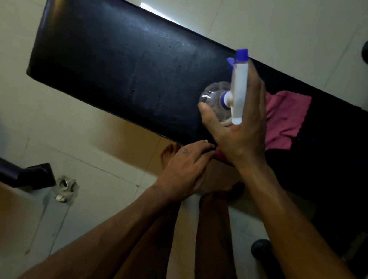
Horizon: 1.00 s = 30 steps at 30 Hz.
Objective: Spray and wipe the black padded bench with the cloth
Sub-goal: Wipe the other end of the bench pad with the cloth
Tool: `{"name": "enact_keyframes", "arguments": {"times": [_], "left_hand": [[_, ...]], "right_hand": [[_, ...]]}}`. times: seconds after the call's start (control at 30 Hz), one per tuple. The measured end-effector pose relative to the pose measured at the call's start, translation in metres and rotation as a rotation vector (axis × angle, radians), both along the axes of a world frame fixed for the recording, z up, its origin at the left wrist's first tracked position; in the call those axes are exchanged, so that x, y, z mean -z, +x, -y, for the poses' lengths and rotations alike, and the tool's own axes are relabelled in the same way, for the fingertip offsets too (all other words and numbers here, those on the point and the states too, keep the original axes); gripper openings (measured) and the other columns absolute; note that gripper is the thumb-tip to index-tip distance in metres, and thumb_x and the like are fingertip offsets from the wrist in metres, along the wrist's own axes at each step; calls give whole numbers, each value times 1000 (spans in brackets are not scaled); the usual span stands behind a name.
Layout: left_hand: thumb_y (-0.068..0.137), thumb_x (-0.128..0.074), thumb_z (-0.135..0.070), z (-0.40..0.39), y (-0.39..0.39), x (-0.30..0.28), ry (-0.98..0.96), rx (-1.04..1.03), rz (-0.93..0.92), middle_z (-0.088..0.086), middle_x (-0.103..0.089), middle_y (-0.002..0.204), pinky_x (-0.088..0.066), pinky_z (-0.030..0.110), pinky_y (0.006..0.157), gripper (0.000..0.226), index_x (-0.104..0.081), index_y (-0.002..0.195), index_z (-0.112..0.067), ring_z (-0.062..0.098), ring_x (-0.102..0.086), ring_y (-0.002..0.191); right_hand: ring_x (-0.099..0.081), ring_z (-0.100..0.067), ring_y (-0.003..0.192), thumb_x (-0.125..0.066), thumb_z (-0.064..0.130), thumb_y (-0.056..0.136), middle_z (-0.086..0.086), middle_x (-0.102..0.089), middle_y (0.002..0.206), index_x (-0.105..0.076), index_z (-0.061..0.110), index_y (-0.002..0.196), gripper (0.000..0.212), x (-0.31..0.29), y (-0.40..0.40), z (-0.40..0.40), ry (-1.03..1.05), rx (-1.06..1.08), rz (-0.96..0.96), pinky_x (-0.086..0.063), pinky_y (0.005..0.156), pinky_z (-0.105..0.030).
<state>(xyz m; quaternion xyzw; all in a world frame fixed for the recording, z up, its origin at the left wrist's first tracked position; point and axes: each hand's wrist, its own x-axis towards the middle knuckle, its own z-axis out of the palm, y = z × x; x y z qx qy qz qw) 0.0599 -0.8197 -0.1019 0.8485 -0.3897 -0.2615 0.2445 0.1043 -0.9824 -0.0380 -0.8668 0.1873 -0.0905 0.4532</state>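
- Across the left and middle, the black padded bench shows fine droplets, so I judge spraying is the step in hand.
- At its near edge my left hand rests, fingers relaxed.
- Further right, my right hand grips the spray bottle above the pad.
- Rightmost, the pink cloth lies on the bench; next I should pick it up and wipe.

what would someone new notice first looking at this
The right hand stands out, holding a clear spray bottle with a blue nozzle over the middle of the long black bench. Just right of it, a pink cloth lies on the pad. The left hand rests at the bench's near edge.
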Motion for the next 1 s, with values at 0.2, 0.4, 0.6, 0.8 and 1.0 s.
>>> {"name": "enact_keyframes", "arguments": {"times": [0.2, 0.4, 0.6, 0.8, 1.0], "left_hand": [[89, -64, -13, 17, -6, 0, 10, 15, 26, 17, -51, 146, -36, 44, 119, 53, -54, 140, -5, 30, -44, 140], [95, -57, -15, 34, -14, -3, 25, -51, 76, 19, -46, 149, -37, 42, 118, 50, -50, 143, -3, 31, -42, 142], [96, -54, -29, 68, -21, 4, 21, -75, 145, 17, -54, 132, -41, 37, 107, 37, -56, 126, -6, 27, -48, 124], [96, -53, -32, 120, -12, 20, 18, -14, 275, 15, -53, 131, -42, 37, 101, 36, -53, 124, -10, 25, -45, 122], [99, -50, -33, 170, 9, 41, 64, -23, 366, 16, -47, 145, -28, 43, 118, 42, -53, 134, -10, 32, -37, 139]], "right_hand": [[-51, -23, 129, -57, 11, 87, -15, -57, 137, -56, 4, 137, 51, 28, -54, 38, -158, -38, -75, -47, 108, -41], [1, -35, 157, -45, 62, 98, -14, 3, 170, -16, 34, 162, 76, 88, -74, 90, -563, -370, -510, -1, 124, -61], [-11, -34, 156, -49, 42, 99, -13, -13, 170, -31, 29, 157, 62, 100, -129, 125, -546, -207, -479, -8, 127, -53], [-12, -33, 156, -58, 28, 97, -12, -12, 170, -27, 30, 157, 67, 91, -217, 190, -546, 125, -650, -11, 126, -54], [-2, -37, 156, -31, 48, 92, -12, -4, 171, -13, 36, 162, 74, 103, -193, 216, -475, 463, -722, 1, 124, -61]]}}
